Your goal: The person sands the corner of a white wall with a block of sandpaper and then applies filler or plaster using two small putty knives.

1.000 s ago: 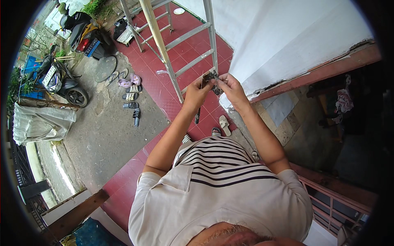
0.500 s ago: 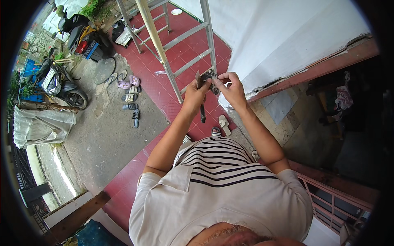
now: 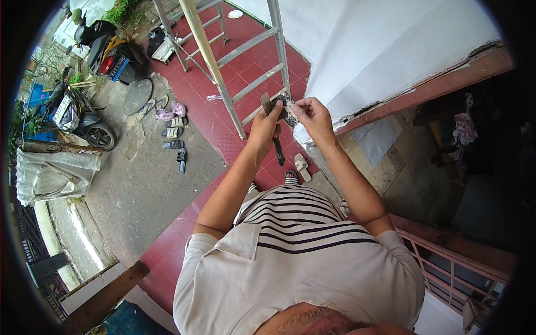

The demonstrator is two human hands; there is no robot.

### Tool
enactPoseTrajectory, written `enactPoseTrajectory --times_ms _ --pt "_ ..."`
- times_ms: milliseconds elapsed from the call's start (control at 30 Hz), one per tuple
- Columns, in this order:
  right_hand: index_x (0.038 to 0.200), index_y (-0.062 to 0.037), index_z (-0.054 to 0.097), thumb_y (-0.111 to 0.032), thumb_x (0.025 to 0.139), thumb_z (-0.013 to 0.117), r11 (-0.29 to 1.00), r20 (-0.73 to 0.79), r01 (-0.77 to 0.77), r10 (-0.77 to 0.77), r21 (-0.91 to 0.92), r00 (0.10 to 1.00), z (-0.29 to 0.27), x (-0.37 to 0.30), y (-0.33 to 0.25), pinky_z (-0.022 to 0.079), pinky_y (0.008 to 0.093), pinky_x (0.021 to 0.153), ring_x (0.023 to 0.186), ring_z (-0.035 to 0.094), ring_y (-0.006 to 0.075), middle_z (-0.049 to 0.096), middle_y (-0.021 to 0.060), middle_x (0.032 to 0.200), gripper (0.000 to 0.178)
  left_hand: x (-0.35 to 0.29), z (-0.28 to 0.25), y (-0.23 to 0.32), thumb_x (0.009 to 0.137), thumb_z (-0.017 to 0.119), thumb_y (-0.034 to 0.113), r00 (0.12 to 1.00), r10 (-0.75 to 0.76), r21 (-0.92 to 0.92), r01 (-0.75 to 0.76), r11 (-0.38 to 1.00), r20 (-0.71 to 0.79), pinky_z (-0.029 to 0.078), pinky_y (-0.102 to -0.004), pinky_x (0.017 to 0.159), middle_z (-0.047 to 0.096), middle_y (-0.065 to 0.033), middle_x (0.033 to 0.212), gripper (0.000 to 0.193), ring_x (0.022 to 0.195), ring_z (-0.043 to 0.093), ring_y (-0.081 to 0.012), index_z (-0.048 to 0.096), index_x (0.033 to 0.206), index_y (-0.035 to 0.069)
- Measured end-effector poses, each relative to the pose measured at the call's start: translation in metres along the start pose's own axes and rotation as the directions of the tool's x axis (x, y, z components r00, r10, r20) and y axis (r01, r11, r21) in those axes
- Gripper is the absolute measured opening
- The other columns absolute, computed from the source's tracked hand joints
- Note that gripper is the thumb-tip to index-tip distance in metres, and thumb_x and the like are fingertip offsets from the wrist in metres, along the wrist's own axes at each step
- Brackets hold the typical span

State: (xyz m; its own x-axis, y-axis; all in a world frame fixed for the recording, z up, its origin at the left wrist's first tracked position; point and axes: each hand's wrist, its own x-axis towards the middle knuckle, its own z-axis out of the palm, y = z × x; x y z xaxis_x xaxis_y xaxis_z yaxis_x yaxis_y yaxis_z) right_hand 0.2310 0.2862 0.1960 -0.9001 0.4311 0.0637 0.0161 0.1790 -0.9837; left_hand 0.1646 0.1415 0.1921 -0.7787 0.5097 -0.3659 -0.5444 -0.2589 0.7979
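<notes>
My left hand (image 3: pixel 264 127) is closed around a long tool that I cannot name for certain. Its dark handle (image 3: pixel 279 152) hangs below the fist, and its flat brownish end (image 3: pixel 266 103) sticks up above. The same hand's thumb presses on a dark, speckled, rough-edged piece (image 3: pixel 287 103). At that piece's right side is my right hand (image 3: pixel 314 116), thumb and fingertips pinched together; what lies between them is too small to make out. Both hands are raised in front of my striped shirt, near the foot of an aluminium ladder (image 3: pixel 254 84).
A white wall (image 3: pixel 379 56) with a broken lower edge borders a dark doorway on the right. Red tiles (image 3: pixel 223 125) run beneath the ladder. Several sandals (image 3: pixel 176 122) lie on the concrete to the left, with two motorbikes (image 3: pixel 114 56) beyond. A pale slipper (image 3: pixel 302 166) lies near my feet.
My right thumb and fingers have drawn together into a pinch at the piece. The tool's handle has swung slightly in my left hand. The whole view has shifted a little.
</notes>
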Motion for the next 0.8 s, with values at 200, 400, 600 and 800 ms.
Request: enactPoseTrajectory --times_ms 200,400,600,800 --pt "0.096 -0.0009 0.064 -0.020 0.093 0.070 1.000 0.026 -0.014 0.013 0.010 1.000 -0.006 0.002 0.005 0.047 0.0220 0.061 0.069 0.056 0.0055 0.063 -0.0001 0.076 0.020 0.000 0.002 -0.002 0.095 0.067 0.025 0.997 0.068 0.065 -0.065 0.996 -0.035 0.032 -0.0239 0.043 0.058 -0.0008 0.076 0.020 0.047 0.041 -0.0070 0.060 0.102 0.007" --pt "0.096 -0.0026 0.064 -0.019 0.095 0.066 0.929 0.113 -0.169 0.139 0.329 0.984 0.003 -0.010 -0.008 0.042 0.0198 0.058 0.068 0.054 0.0039 0.063 -0.0009 0.077 0.016 0.003 -0.002 -0.002 0.095 0.067 0.022 0.995 0.053 -0.003 -0.054 0.999 -0.079 0.031 -0.0213 0.044 0.063 -0.0023 0.084 0.019 0.051 0.041 -0.0052 0.062 0.105 0.006" --pt "0.095 -0.0032 0.063 -0.014 0.096 0.065 0.945 0.187 -0.163 0.112 0.284 0.976 -0.009 -0.013 0.006 0.042 0.0193 0.059 0.068 0.055 0.0045 0.063 -0.0003 0.080 0.011 0.001 0.002 -0.002 0.093 0.070 0.024 0.995 0.071 -0.016 -0.072 0.997 -0.073 0.033 -0.0231 0.044 0.065 -0.0047 0.081 0.021 0.048 0.043 -0.0069 0.063 0.101 0.005" --pt "0.093 -0.0036 0.064 -0.012 0.095 0.064 0.901 0.156 -0.230 0.184 0.367 0.970 -0.017 -0.011 0.007 0.041 0.0195 0.058 0.066 0.054 0.0048 0.062 0.0002 0.079 0.009 0.002 -0.004 -0.005 0.090 0.074 0.025 0.997 0.043 0.157 -0.051 0.986 0.057 0.031 -0.0206 0.046 0.064 -0.0031 0.082 0.024 0.053 0.045 -0.0049 0.064 0.101 0.007"
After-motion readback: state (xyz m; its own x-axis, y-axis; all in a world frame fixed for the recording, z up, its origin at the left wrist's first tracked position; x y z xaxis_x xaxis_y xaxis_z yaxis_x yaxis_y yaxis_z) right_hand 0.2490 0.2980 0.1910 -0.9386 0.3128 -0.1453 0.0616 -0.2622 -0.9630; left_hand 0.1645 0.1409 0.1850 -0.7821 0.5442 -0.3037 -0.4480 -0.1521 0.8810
